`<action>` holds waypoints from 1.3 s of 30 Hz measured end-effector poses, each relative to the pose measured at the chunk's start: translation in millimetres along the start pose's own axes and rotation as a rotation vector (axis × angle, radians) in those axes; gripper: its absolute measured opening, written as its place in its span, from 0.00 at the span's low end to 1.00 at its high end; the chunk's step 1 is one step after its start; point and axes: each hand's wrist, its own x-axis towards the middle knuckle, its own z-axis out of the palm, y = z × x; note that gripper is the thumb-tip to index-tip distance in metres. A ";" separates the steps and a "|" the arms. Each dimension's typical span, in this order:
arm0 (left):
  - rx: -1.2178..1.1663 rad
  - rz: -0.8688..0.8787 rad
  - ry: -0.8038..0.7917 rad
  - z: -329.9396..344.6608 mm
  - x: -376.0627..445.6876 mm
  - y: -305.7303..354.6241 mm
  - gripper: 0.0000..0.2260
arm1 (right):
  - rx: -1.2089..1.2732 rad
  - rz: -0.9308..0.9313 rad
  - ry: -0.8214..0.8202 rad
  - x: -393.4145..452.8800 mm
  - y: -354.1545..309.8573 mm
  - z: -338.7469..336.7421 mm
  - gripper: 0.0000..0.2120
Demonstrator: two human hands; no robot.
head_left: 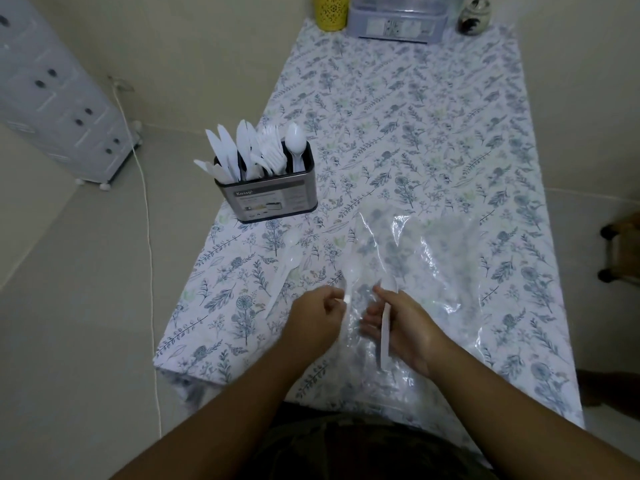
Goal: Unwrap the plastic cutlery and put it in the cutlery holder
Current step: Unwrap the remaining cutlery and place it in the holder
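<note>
Plastic spoons mid-unwrap, holder [265, 194] nearly full.
Left hand [313, 322] pinching a spoon [349, 282], right hand [398, 323] gripping another [386, 320]; slippery wrap [433, 271] could drag loose spoons [284, 271] off.

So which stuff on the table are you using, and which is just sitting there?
Using: spoon in the right hand, spoon in the left hand, loose spoons, plastic bag, cutlery holder.

Just sitting: yellow cup, plastic box, small jar.

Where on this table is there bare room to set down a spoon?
Bare tablecloth lies between the cutlery holder and the far containers, also right of the holder. Crowded: near edge, where the clear plastic wrap, loose spoons and both hands sit.
</note>
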 end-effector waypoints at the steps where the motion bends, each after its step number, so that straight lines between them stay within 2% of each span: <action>1: -0.100 -0.013 -0.068 1.5 -6.5 4.2 0.09 | -0.051 -0.018 -0.034 -1.5 -0.8 5.9 0.11; 3: -0.190 0.004 -0.148 4.3 -15.8 6.3 0.11 | -0.161 -0.073 -0.048 -4.4 -1.6 14.9 0.11; 5: -0.047 0.092 -0.116 2.0 -16.2 1.1 0.11 | -0.228 -0.110 -0.003 -1.8 0.7 17.0 0.09; 8: 0.087 0.108 0.049 -13.9 -9.0 -10.7 0.04 | -0.241 -0.090 0.024 3.8 5.9 17.3 0.12; 11: 0.158 0.033 0.295 -38.1 7.7 -30.3 0.00 | -0.260 -0.032 0.055 9.5 9.2 13.6 0.14; 13: 0.245 -0.036 0.391 -50.2 20.8 -48.5 0.07 | -0.201 0.013 0.055 12.4 11.3 11.3 0.15; 16: 0.291 -0.123 0.334 -54.8 33.2 -63.1 0.14 | -0.198 0.010 0.040 12.8 12.5 12.1 0.12; 21: 0.357 -0.110 0.288 -49.2 36.9 -64.1 0.07 | -0.264 0.003 0.054 11.0 13.0 13.9 0.10; 23: 0.337 -0.116 0.292 -49.4 31.6 -62.1 0.07 | -0.222 0.031 0.074 11.9 12.5 12.6 0.12; 27: 0.168 -0.091 0.296 -44.7 8.4 -42.4 0.05 | -0.113 0.061 0.088 12.8 9.3 11.8 0.15; 30: -0.020 -0.064 0.195 -27.0 -12.6 -18.5 0.08 | -0.034 0.046 0.026 13.3 5.2 17.9 0.11; 35: -0.146 0.012 0.007 2.9 -25.7 2.7 0.08 | -0.012 -0.054 -0.047 9.5 1.7 28.2 0.15; 39: 0.004 0.097 0.087 5.4 -26.4 8.1 0.05 | -0.053 -0.070 -0.086 4.1 1.2 30.4 0.16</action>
